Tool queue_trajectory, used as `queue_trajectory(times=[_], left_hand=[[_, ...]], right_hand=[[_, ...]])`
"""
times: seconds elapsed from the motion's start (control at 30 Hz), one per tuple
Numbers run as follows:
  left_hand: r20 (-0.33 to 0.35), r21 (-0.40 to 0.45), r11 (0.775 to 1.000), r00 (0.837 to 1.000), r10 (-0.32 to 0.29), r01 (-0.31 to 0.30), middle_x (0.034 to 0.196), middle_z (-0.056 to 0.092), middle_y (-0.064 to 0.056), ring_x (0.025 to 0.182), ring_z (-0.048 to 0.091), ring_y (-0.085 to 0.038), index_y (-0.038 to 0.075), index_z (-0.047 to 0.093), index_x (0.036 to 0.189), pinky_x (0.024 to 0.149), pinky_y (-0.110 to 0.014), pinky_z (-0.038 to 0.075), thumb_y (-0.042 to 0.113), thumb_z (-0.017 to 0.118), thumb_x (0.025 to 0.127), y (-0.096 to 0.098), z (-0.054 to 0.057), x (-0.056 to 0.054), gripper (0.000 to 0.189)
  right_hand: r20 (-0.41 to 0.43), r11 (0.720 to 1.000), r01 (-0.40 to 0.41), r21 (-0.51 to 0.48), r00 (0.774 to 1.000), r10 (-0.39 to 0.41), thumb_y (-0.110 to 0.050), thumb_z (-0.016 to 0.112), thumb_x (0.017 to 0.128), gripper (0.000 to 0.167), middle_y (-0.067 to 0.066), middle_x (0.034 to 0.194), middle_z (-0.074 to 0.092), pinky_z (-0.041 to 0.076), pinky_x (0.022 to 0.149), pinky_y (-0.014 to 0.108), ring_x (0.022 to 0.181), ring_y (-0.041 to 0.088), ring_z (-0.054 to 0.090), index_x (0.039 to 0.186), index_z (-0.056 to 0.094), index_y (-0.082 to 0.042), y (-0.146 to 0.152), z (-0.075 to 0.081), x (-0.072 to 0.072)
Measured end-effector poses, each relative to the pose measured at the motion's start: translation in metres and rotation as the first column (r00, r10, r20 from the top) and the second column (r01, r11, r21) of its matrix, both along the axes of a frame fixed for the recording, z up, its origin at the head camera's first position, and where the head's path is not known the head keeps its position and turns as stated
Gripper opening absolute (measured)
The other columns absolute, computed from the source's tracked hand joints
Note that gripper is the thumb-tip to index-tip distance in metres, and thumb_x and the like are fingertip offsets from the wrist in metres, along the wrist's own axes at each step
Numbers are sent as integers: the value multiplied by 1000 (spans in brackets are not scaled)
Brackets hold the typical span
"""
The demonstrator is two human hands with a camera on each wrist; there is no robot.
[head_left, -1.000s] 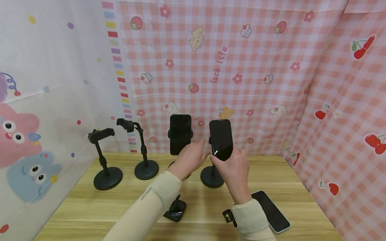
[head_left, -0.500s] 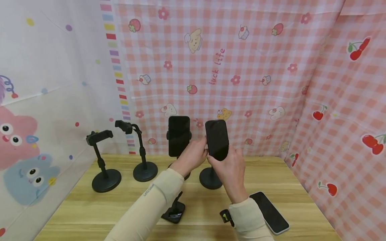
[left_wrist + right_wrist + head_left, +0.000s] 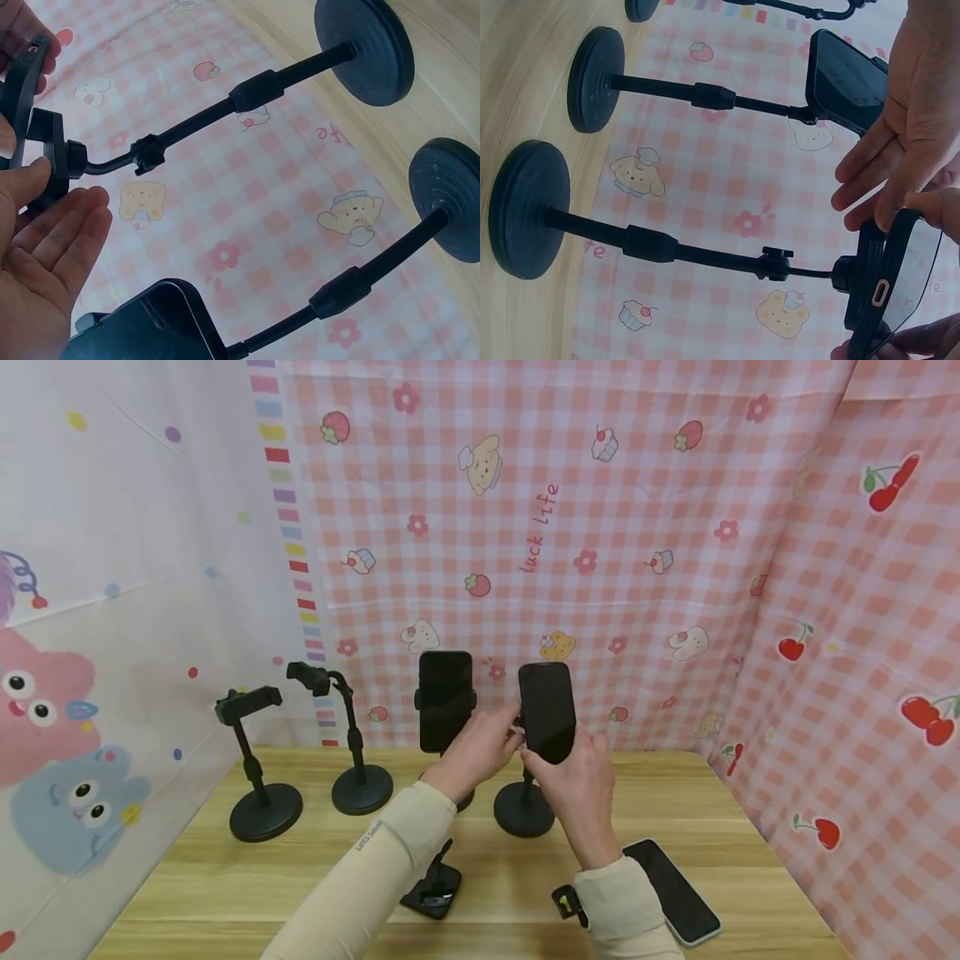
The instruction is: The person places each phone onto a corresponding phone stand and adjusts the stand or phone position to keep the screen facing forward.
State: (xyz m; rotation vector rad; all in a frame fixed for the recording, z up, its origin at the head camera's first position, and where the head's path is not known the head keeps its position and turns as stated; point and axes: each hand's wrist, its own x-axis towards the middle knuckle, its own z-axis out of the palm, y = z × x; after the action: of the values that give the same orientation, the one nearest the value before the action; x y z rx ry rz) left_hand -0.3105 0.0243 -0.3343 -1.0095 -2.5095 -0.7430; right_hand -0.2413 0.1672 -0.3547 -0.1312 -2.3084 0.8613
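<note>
Phone (image 3: 548, 712), gripped by the right hand (image 3: 577, 779), fronts a stand (image 3: 524, 812) in head view. Left wrist: the left hand (image 3: 43, 274) pinches the clamp (image 3: 58, 146), presumably steadying it. Right wrist: phone lies just beside the clamp, likely for alignment.

two round-based black stands (image 3: 266, 815) are seen at left. a light-edged phone (image 3: 677, 892) is laid flat at right. pink checked cloth (image 3: 435, 468) is hung behind.
</note>
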Motion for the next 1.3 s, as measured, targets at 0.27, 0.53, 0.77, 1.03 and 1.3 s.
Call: queue_trajectory(times=[0.27, 0.53, 0.77, 1.03, 1.3], left_hand=[[48, 39, 999, 999, 9, -11, 108, 72, -8, 95, 69, -18, 8, 60, 120, 86, -32, 54, 13, 62, 99, 1, 1, -2, 22], [-28, 58, 998, 1000, -6, 7, 100, 72, -6, 89, 69, -16, 7, 62, 112, 82, -29, 55, 9, 64, 96, 2, -3, -5, 16], [-42, 75, 997, 999, -9, 12, 100, 72, -8, 88, 69, -18, 6, 63, 108, 81, -31, 56, 5, 66, 93, 3, -6, -8, 15], [-154, 76, 997, 988, -7, 19, 94, 73, -5, 82, 70, -17, 9, 66, 105, 78, -31, 56, 8, 67, 94, 4, -14, -14, 12], [-253, 80, 997, 968, 4, 17, 82, 70, -2, 71, 65, -13, 11, 66, 92, 69, -28, 54, 15, 71, 94, 3, -19, -15, 7]], right_hand=[[-7, 1000, -18, -5, 1000, 18, -39, 84, 75, 72, 18, 91, 51, 38, 60, 39, 76, 30, 45, 123, 60, 9, -2, 0, 0], [-7, 999, -11, -38, 1000, 11, -38, 83, 76, 69, 17, 92, 52, 39, 61, 40, 78, 30, 46, 123, 59, 7, -3, 0, 1], [-15, 998, -16, -63, 1000, 15, -38, 85, 75, 81, 24, 109, 58, 47, 72, 48, 92, 35, 54, 132, 53, 9, -3, -3, 0], [16, 994, -16, -109, 1000, 17, -39, 86, 75, 86, 26, 121, 55, 48, 81, 53, 99, 38, 55, 135, 49, 9, -4, -7, 0], [1, 982, 0, -189, 1000, 0, -41, 87, 73, 85, 21, 114, 55, 47, 77, 50, 95, 35, 54, 133, 49, 5, -5, -11, 0]])
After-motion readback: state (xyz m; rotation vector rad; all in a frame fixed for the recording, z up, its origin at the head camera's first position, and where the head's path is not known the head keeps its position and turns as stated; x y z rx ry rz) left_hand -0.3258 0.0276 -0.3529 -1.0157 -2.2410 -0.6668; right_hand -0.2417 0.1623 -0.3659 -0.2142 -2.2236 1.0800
